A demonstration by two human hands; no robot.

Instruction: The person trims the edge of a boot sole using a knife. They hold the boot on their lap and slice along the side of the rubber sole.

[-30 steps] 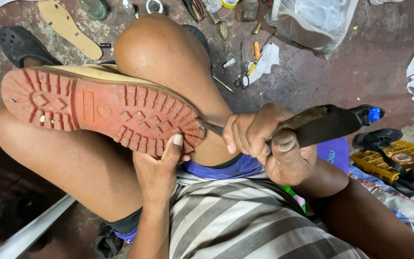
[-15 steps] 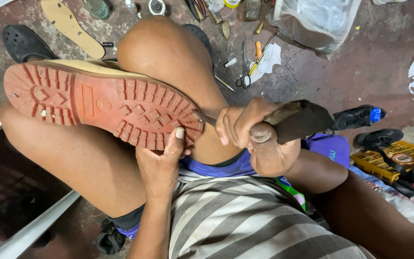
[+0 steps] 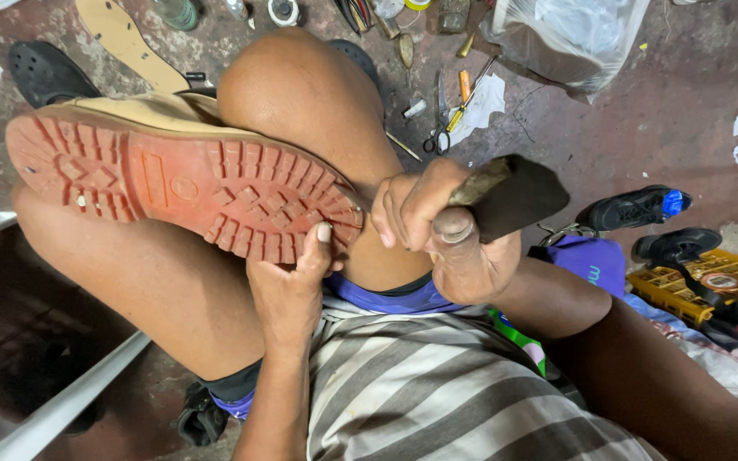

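A tan boot with a reddish lugged sole point(image 3: 181, 188) lies sole-up across my thighs. My left hand point(image 3: 288, 282) grips the toe end of the sole from below, thumb pressed on the tread. Just right of the toe, my right hand point(image 3: 437, 226) is closed around the handle of a dark tool point(image 3: 514, 192). The tool's working end runs toward the boot's toe and is hidden behind my fingers.
On the floor beyond my knee lie scissors point(image 3: 435, 137), small tools, a loose insole point(image 3: 125, 43), a black clog point(image 3: 44, 75) and a plastic bag point(image 3: 565, 34). Black shoes point(image 3: 638, 207) and a yellow box point(image 3: 698, 286) sit at the right. A white rail point(image 3: 61, 401) runs low left.
My right hand with the tool has drawn slightly closer to the boot's toe. The boot and left hand stay in place.
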